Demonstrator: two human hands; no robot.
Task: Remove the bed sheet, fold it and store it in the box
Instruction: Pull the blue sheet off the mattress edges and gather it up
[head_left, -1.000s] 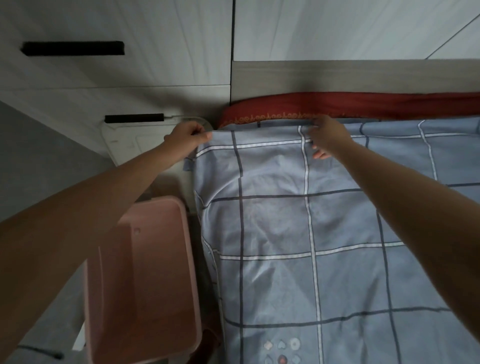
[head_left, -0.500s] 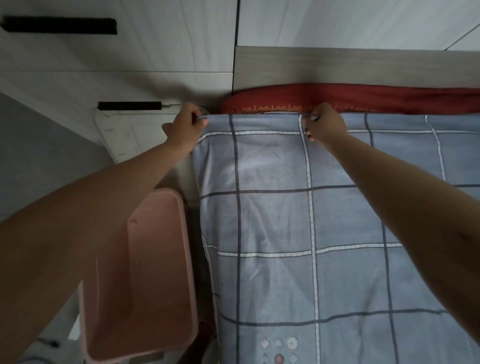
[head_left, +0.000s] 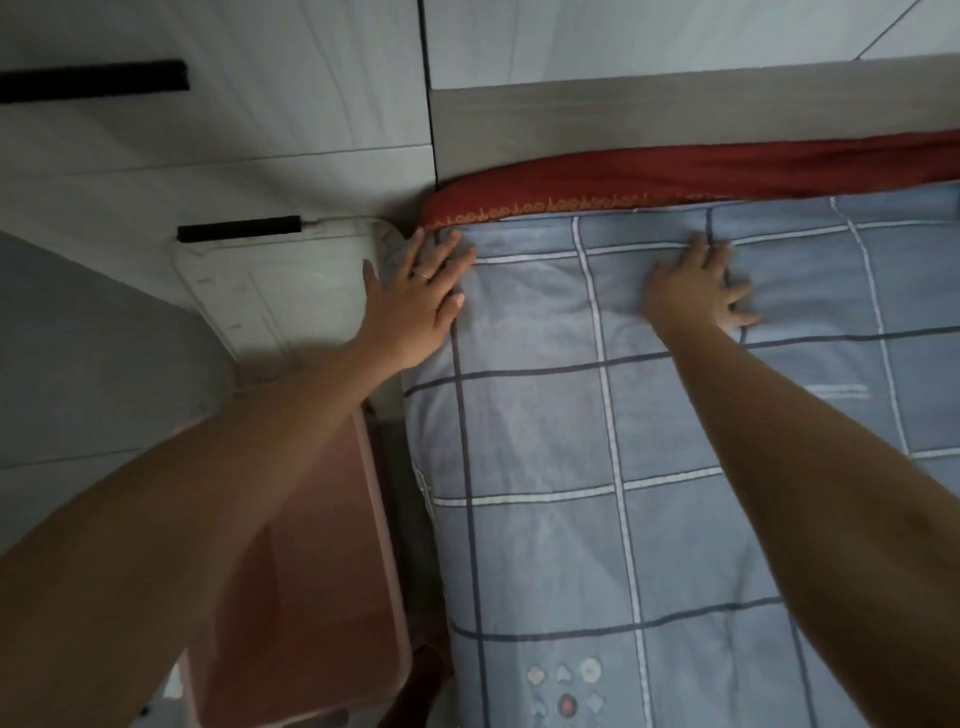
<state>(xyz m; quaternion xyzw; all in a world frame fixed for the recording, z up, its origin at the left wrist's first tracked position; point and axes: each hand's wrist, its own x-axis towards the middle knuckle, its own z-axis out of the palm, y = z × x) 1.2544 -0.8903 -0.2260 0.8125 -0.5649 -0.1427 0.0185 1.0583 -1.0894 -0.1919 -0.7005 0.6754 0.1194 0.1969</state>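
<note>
Dim bedroom, pale cupboard doors (head_left: 260, 130) behind a grey headboard (head_left: 675, 114). From the head view: blue checked bed sheet (head_left: 545, 519) spread over the bed, its top edge just below a red underlayer (head_left: 675, 171). Left hand (head_left: 415, 296) flat on the sheet's top-left corner, fingers straight and spread, gripping nothing. Right hand (head_left: 696, 291) likewise splayed, pressing the cloth further along the edge — probably pinning it flat for a clean fold line. Pink box (head_left: 322, 597) just beside the bed, handy for stowing — sheet not yet in it.
</note>
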